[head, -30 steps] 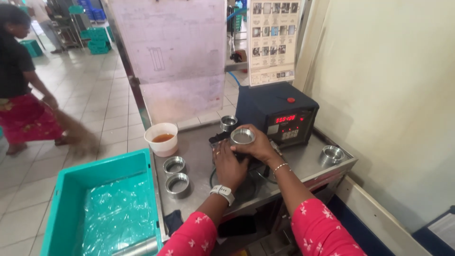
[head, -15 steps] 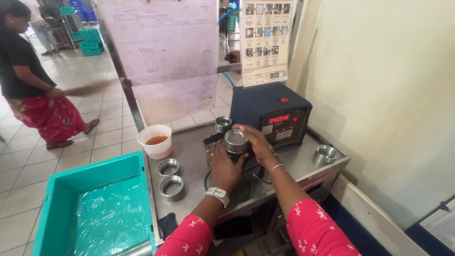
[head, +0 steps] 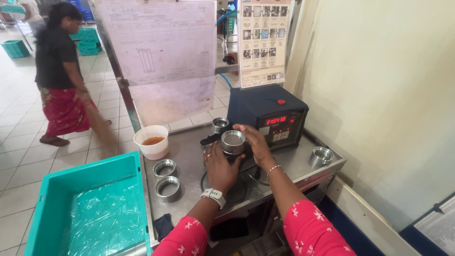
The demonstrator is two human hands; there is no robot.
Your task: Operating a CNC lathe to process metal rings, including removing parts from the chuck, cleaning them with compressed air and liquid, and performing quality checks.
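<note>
Metal ring (head: 233,141), clasped between both hands (head: 239,154)

sweeping person (head: 59,71) walked nearer, steel ring (head: 233,141) raised

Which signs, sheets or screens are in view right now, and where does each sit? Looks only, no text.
Display: small red-lit strip on the dark box's front, behind the hands.
Large sheet: pale paper with a line drawing, hanging behind the metal table.
Picture chart: tall white poster with rows of small photos, above the dark box.
Paper: white sheet on a dark board, bottom right corner.
</note>
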